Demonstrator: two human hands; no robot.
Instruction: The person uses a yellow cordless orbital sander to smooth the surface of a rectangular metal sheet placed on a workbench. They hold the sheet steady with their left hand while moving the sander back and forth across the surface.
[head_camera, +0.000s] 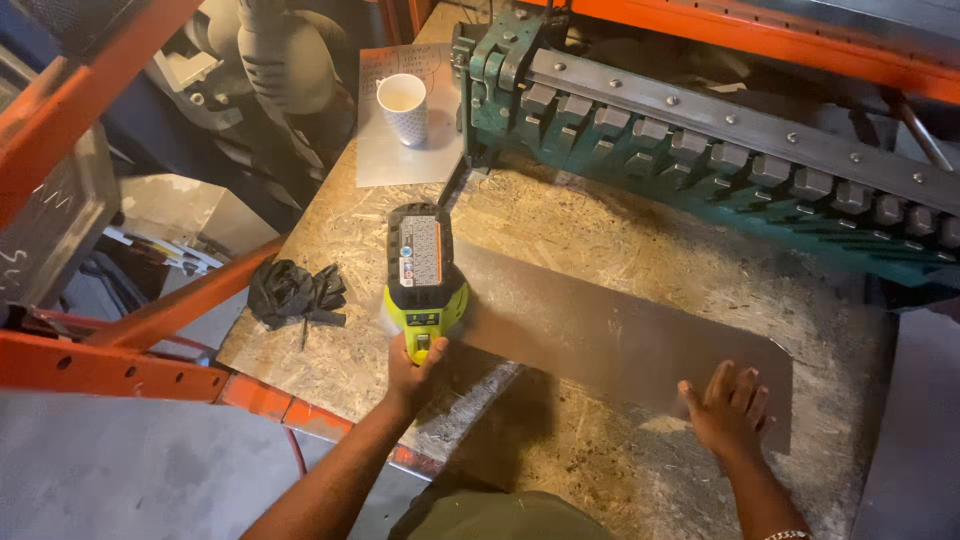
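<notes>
Left hand (415, 368) clenched on green cordless tool (425, 272) at edge of metal sheet (610, 335); right hand (728, 408) released, flat on sheet, on bench (330, 350).

We grip a lime-green cordless power tool w/ black battery pack (425, 275) in our left hand (413, 365), at the left end of a flat grey sheet-metal strip (600, 335). Our right hand (728, 408) lies flat, fingers spread, on the strip's right end. Chipboard bench (330, 350) underneath; green metal bending machine (700, 150) behind, white paper cup (403, 108) & black crumpled gloves (292, 292) nearby.
</notes>
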